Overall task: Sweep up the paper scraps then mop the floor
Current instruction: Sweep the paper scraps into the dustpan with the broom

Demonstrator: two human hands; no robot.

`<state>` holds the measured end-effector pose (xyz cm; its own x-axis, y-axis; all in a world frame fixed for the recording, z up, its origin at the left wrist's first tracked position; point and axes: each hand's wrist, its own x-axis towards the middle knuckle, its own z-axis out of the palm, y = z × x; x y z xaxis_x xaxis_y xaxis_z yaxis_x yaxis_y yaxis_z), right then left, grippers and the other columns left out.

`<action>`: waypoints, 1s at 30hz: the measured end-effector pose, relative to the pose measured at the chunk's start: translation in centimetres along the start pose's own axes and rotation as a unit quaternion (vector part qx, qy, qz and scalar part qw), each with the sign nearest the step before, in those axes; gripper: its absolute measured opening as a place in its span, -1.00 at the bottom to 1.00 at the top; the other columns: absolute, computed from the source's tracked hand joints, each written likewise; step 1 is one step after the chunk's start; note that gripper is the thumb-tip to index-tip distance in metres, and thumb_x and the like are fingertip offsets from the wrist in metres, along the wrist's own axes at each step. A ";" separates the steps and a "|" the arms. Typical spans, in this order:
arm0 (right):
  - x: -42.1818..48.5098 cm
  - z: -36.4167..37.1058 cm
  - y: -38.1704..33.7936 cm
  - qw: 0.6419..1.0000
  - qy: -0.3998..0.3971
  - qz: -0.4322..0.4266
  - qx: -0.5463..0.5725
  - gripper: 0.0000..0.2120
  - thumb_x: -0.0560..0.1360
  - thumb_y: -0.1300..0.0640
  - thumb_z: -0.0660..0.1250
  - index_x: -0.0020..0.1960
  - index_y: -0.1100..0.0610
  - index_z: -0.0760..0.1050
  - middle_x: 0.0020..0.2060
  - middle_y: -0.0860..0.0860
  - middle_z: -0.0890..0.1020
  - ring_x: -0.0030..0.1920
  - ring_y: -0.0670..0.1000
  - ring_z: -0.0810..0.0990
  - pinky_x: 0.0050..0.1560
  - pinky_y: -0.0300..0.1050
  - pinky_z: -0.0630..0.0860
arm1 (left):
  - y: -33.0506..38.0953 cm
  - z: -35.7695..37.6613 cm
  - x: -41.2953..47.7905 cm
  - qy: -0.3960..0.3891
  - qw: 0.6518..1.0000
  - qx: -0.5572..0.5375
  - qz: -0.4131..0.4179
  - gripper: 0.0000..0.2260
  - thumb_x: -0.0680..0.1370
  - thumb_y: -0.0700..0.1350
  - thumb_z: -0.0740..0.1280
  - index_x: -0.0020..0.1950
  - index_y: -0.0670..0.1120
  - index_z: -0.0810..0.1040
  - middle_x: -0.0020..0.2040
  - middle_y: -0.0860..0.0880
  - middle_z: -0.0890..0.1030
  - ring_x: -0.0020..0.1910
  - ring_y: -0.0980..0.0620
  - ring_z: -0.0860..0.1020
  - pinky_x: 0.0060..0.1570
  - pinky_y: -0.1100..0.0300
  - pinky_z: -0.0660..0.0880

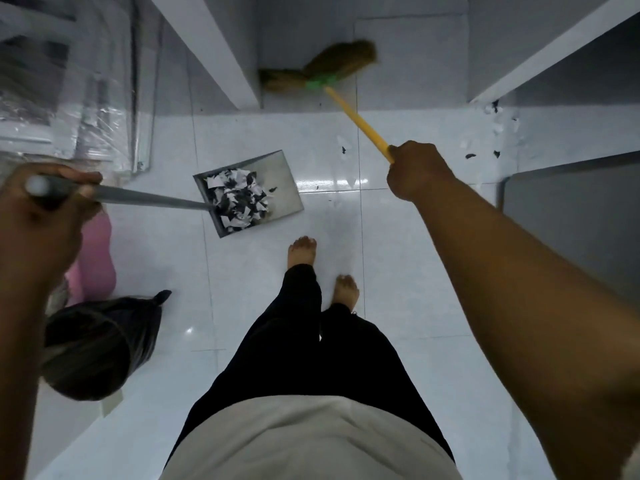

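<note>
Left hand (pixel 45 209): close to camera, blurred. Fingers curled round top end of grey dustpan handle (pixel 149 199); handle runs from hand forward and to right. Left forearm bare, rising from lower left edge.
Right hand (pixel 415 171): arm stretched forward, almost straight, forearm bare. Fist closed round yellow broom handle (pixel 356 119), back of hand toward camera; handle comes out at far side of fist, going forward-left.
Hands well apart.

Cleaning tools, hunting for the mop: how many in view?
2: broom in the right hand, ahead; dustpan in the left hand, centre floor. Others may sit out of view.
</note>
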<state>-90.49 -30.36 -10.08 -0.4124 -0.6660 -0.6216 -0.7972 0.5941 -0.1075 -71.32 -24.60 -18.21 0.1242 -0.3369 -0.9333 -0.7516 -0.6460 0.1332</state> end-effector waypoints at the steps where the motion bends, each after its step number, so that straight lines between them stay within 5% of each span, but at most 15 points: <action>1: -0.3 0.7 0.2 1.000 -0.013 0.007 -0.001 -0.64 0.53 0.17 0.19 0.32 0.14 0.46 0.08 0.14 0.56 -0.07 0.15 0.55 -0.17 -0.14 0.41 | -0.8 -0.2 1.1 0.050 0.993 0.072 0.075 -0.60 0.70 -0.32 -0.02 0.56 -0.23 0.14 0.53 -0.16 0.25 0.52 -0.09 0.23 0.42 0.20 0.24; 4: -2.4 4.1 1.3 0.998 -0.056 -0.014 -0.018 -0.66 0.52 0.20 0.17 0.27 0.17 0.47 0.03 0.12 0.55 -0.20 0.08 0.46 -0.23 -0.14 0.38 | -2.4 -0.1 2.1 0.032 0.958 0.255 0.130 -0.59 0.69 -0.33 -0.02 0.55 -0.23 0.12 0.54 -0.15 0.23 0.51 -0.10 0.24 0.46 0.07 0.19; 8: -8.5 6.9 6.3 0.989 -0.131 -0.024 -0.060 -0.60 0.55 0.19 0.12 0.38 0.14 0.40 0.09 0.12 0.55 -0.04 0.13 0.54 -0.16 -0.17 0.39 | -3.7 0.9 0.7 0.034 0.983 0.135 0.122 -0.61 0.71 -0.30 -0.06 0.56 -0.26 0.13 0.56 -0.16 0.21 0.54 -0.07 0.21 0.46 0.22 0.15; 11: -13.9 7.6 9.3 0.980 -0.187 -0.017 -0.059 -0.53 0.58 0.17 0.09 0.49 0.04 0.28 0.10 0.07 0.53 -0.10 0.04 0.47 -0.17 -0.16 0.40 | -6.0 0.9 1.4 0.077 0.970 0.168 0.160 -0.61 0.71 -0.32 -0.05 0.54 -0.32 0.08 0.57 -0.22 0.17 0.55 -0.09 0.18 0.49 0.15 0.14; 14: -18.4 6.2 10.9 0.983 -0.177 -0.007 -0.045 -0.54 0.62 0.09 0.07 0.52 -0.05 0.23 -0.02 0.01 0.52 -0.16 0.00 0.47 -0.24 -0.18 0.39 | -10.3 1.7 0.2 0.089 0.954 0.232 0.167 -0.59 0.73 -0.26 -0.04 0.57 -0.33 0.01 0.58 -0.23 0.12 0.57 -0.11 0.13 0.52 0.11 0.09; 17: -22.3 3.9 11.2 0.989 -0.142 -0.007 -0.037 -0.55 0.64 0.04 0.06 0.52 -0.13 0.21 -0.17 -0.04 0.50 -0.28 -0.05 0.48 -0.39 -0.23 0.31 | -12.1 0.9 -1.6 0.008 0.907 0.403 0.121 -0.60 0.73 -0.26 -0.11 0.57 -0.31 0.00 0.60 -0.20 0.09 0.58 -0.06 0.12 0.52 0.18 0.04; 21: -25.9 0.8 11.1 0.997 -0.069 -0.036 -0.004 -0.57 0.61 0.05 0.15 0.47 -0.11 0.32 -0.15 0.04 0.61 -0.24 0.05 0.52 -0.19 -0.16 0.41 | -16.3 2.1 -0.9 0.078 0.957 0.265 0.092 -0.60 0.71 -0.30 -0.10 0.56 -0.29 0.01 0.59 -0.18 0.12 0.55 -0.01 0.19 0.49 0.08 0.15; 24: -25.2 0.3 11.3 0.999 -0.016 -0.027 0.042 -0.61 0.59 0.10 0.23 0.41 -0.05 0.43 -0.05 0.10 0.68 -0.12 0.17 0.61 -0.11 -0.13 0.45 | -17.9 -0.4 -0.7 0.093 0.862 0.436 0.242 -0.60 0.70 -0.31 -0.11 0.56 -0.31 0.02 0.58 -0.20 0.13 0.55 -0.06 0.19 0.48 0.06 0.15; 25: -24.5 0.6 11.5 0.997 -0.019 -0.004 0.077 -0.62 0.59 0.09 0.23 0.39 -0.07 0.45 -0.11 0.08 0.67 -0.18 0.15 0.61 -0.16 -0.14 0.44 | -19.5 0.1 -0.4 0.038 0.858 0.410 0.308 -0.59 0.70 -0.32 -0.11 0.56 -0.31 0.03 0.57 -0.21 0.14 0.54 -0.08 0.19 0.48 0.05 0.16; 27: -22.9 1.8 11.8 0.977 -0.039 0.063 0.200 -0.65 0.59 0.07 0.23 0.35 -0.16 0.47 -0.27 0.04 0.59 -0.35 0.08 0.52 -0.32 -0.15 0.41 | -23.2 -4.2 -1.1 0.069 0.839 0.405 0.357 -0.61 0.71 -0.32 -0.08 0.54 -0.31 0.10 0.55 -0.24 0.20 0.52 -0.13 0.24 0.47 0.00 0.20; 30: -21.2 4.3 12.6 0.937 -0.040 0.142 0.317 -0.65 0.59 0.09 0.23 0.33 -0.18 0.48 -0.34 0.07 0.49 -0.43 0.05 0.38 -0.48 -0.16 0.35 | -23.1 -17.3 -5.5 0.210 0.919 0.135 0.306 -0.73 0.66 -0.09 0.22 0.36 -0.05 0.45 0.33 -0.14 0.53 0.32 -0.15 0.50 0.32 -0.09 0.43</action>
<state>-89.90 -6.80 -1.64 -0.5128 -0.4199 -0.7488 -0.2282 0.9075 -0.3527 -43.41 -19.68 -10.38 -0.1785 -0.8513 -0.4933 -0.8905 -0.0735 0.4491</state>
